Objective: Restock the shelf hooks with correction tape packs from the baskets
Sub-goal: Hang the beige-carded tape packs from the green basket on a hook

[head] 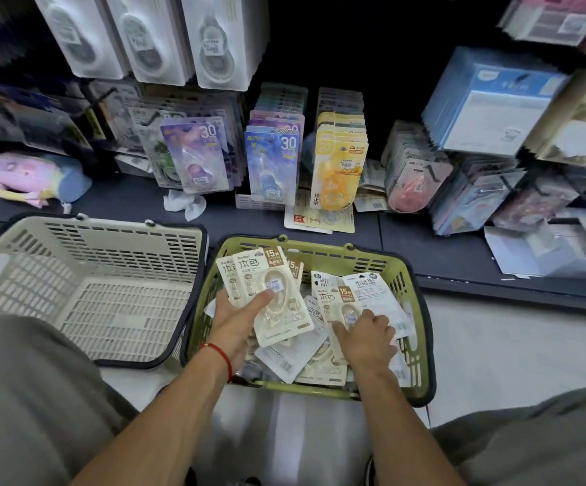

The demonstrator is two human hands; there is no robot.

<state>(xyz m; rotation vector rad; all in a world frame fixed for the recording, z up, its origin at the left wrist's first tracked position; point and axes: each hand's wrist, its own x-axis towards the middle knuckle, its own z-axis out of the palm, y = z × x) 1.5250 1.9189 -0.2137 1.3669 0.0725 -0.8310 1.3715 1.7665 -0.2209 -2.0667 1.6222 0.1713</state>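
Note:
A green basket on the floor holds several cream correction tape packs lying loose. My left hand holds a fanned stack of these cream packs above the basket, thumb across the front one. My right hand reaches into the basket and pinches two more cream packs, one face up and one face down. Above the basket, shelf hooks carry hanging tape packs: purple, blue and yellow.
A beige basket with nothing in it stands left of the green one. The dark shelf ledge carries a pastel plush toy, crumpled paper and fallen packs. White packs hang higher up; my knees frame the bottom corners.

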